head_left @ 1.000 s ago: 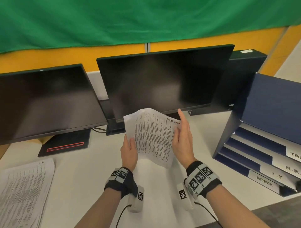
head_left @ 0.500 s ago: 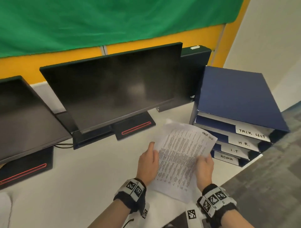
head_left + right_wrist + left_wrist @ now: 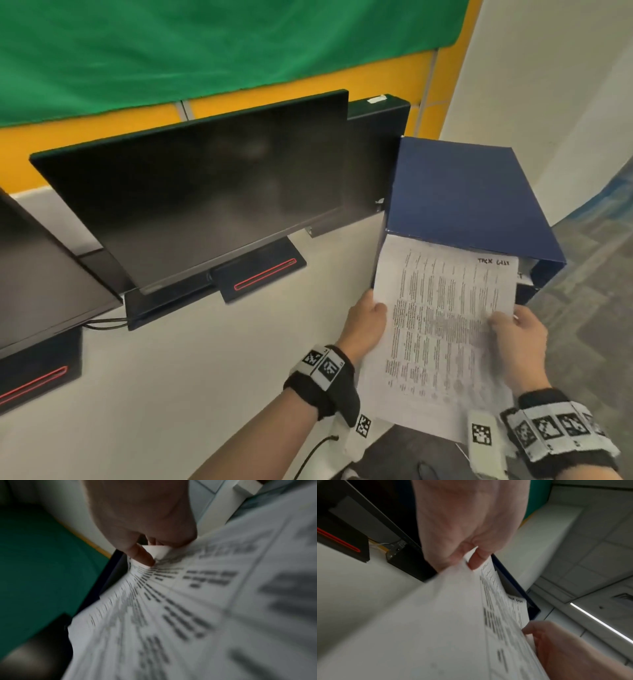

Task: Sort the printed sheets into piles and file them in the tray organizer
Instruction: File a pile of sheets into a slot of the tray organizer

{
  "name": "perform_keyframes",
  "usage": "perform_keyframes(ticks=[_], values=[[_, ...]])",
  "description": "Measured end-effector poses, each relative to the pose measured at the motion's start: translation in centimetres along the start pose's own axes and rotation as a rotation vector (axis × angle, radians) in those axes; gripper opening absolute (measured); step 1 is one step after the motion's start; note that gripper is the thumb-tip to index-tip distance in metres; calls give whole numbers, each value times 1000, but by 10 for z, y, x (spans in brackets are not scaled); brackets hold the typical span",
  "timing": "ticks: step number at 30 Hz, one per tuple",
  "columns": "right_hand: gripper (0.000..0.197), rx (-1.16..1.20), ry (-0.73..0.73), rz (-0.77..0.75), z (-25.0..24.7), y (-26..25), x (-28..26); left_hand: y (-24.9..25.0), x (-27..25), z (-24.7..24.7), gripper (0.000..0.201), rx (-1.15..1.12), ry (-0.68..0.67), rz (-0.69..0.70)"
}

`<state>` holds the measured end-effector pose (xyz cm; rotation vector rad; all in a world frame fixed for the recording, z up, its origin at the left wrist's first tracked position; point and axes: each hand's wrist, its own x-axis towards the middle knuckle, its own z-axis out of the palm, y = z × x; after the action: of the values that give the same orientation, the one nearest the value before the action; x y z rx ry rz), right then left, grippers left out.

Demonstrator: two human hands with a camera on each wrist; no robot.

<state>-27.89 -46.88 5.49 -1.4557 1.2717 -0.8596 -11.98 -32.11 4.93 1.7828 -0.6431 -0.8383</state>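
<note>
1. My left hand [image 3: 364,320] pinches the left edge of the white printed paper sheets [image 3: 442,329], thumb on top, fingers curled beneath.
2. My right hand [image 3: 519,346] clamps the right edge, thumb pressed on the print.
3. The sheets' far end sits just under the top cover of the dark blue tray organizer [image 3: 462,192], at its top slot; the near end hangs out toward me.
4. Handwriting marks the sheets' far right corner.
5. Left of the organizer, a black flat monitor [image 3: 205,198] stands on the white desk [image 3: 171,377].
</note>
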Motion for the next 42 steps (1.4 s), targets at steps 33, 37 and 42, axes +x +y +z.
perform_keyframes(ticks=[33, 37, 42], values=[[37, 753, -408, 483, 52, -75, 38, -16, 0, -57, 25, -374, 209, -66], [55, 835, -493, 422, 65, -83, 31, -57, -28, -98, 21, -306, 338, -78], [23, 338, -914, 231, 130, -67, -36, -143, -81, -168, 14, 115, 656, -114]])
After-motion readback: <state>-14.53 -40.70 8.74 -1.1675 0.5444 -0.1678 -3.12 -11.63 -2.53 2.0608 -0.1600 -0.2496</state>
